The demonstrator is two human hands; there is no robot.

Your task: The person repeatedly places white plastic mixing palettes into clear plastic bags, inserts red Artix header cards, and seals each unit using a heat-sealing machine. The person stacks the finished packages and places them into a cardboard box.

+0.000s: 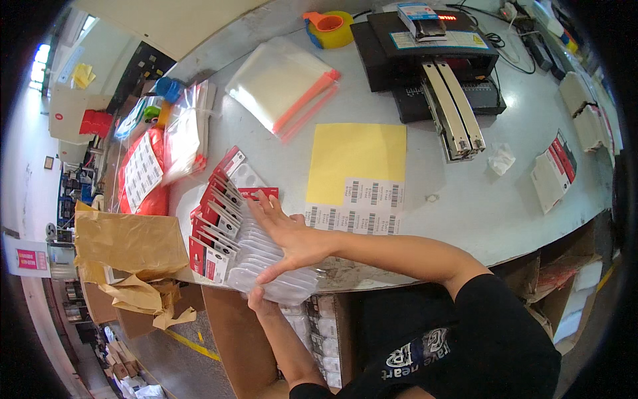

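- Head view, largest first: a grey worktable (pixel 465 206) with a smooth, matt top and a curved front edge; the person's fingers work at its near-left edge.
- Black machine (pixel 425 56) with a long metal stapler arm (pixel 455 110), boxy and hard, well beyond the fingertips to the right.
- Crumpled brown paper (pixel 126 243), creased and dull, just left of the fingers.
- Stack of clear plastic sleeves with orange strips (pixel 282 86), glossy and flat, well beyond the fingers.
- Yellow sheet (pixel 355 159) carrying white barcode stickers, flat and papery, just right of the fingertips.
- Row of blister packs (pixel 256 249): clear, ribbed plastic shells overlapping like scales, each backed by a red-and-white card, lying at the table's edge under and between both hands.
- Right hand (pixel 292 236) lies flat on top of the row, fingers spread apart, pressing the shells.
- Left hand (pixel 260 302) grips the near end of the row from below the table edge, fingers curled onto it.
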